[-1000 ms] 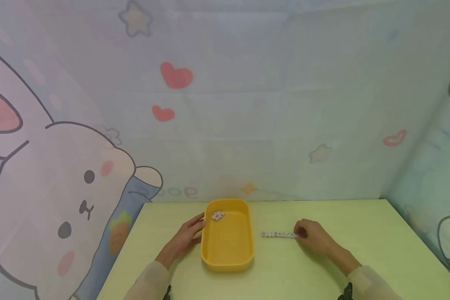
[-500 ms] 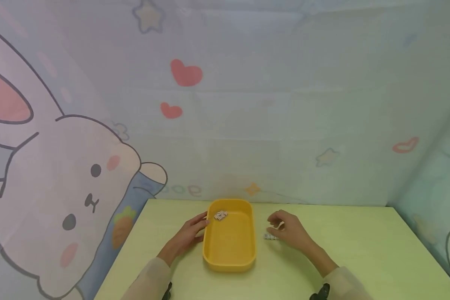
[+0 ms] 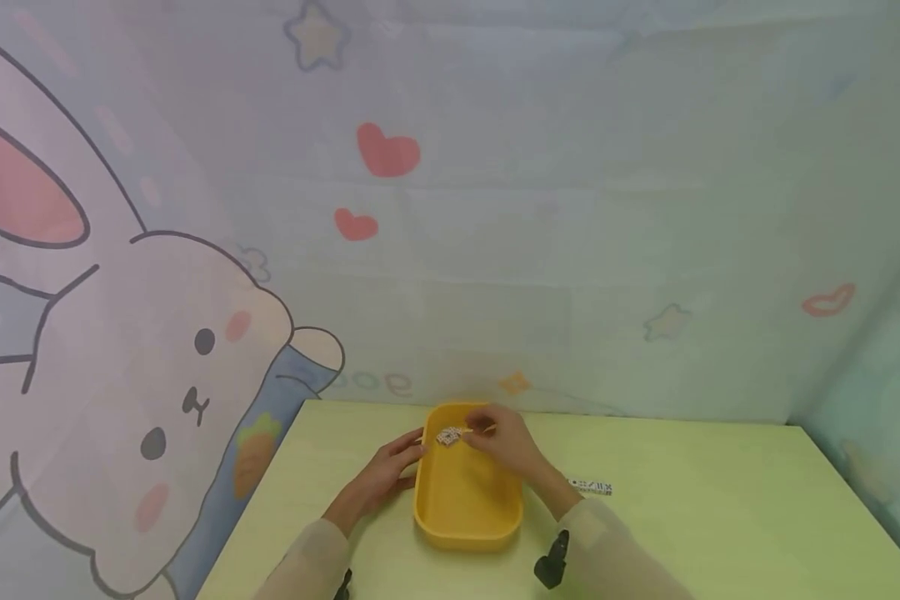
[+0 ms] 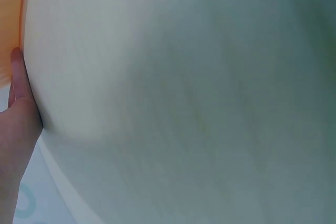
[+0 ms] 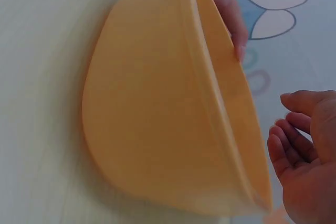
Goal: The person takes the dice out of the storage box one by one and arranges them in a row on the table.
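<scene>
dice lie in a row, partly hidden behind the right arm.

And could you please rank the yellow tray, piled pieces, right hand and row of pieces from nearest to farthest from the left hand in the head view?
1. Yellow tray: touching the left hand.
2. Piled pieces: inside, far-left corner.
3. Right hand: over the tray.
4. Row of pieces: right of the tray.
</scene>
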Demonstrator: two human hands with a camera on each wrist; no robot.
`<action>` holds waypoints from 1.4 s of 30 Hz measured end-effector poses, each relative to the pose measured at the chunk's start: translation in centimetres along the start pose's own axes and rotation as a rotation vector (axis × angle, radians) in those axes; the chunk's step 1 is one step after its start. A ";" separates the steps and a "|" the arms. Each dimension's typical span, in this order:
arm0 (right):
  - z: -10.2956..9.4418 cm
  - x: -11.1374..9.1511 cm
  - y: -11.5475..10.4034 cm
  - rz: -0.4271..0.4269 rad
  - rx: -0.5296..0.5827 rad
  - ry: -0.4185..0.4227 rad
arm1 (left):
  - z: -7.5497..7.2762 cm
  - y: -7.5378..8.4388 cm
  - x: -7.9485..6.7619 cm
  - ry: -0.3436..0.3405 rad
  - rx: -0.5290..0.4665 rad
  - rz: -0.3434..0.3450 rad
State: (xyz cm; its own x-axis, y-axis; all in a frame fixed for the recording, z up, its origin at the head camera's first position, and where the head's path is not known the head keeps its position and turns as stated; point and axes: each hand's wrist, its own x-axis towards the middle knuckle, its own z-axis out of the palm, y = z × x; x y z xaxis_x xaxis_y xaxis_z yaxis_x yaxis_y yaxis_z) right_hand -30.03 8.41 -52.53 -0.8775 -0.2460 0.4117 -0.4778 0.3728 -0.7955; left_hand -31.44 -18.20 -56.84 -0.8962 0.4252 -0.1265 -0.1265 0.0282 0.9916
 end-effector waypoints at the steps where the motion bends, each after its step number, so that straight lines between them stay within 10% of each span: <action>1: 0.7 0.2 0.1 0.001 -0.005 0.013 | 0.0 0.0 -0.1 -0.004 0.002 0.001; 16: 5.8 1.1 1.9 0.081 -0.139 0.007 | 0.0 0.0 -0.3 -0.025 0.017 0.025; 42: 6.6 0.5 2.0 0.070 -0.333 -0.071 | -0.2 -0.1 -0.8 -0.041 0.027 0.016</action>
State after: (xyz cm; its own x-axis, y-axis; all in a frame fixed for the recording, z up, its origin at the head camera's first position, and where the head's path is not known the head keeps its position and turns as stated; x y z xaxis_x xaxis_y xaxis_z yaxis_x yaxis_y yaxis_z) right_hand -31.12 3.10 -56.89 -0.9091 -0.2668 0.3199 -0.4143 0.6594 -0.6274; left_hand -30.82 -18.73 -56.81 -0.8797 0.4628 -0.1094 -0.1000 0.0448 0.9940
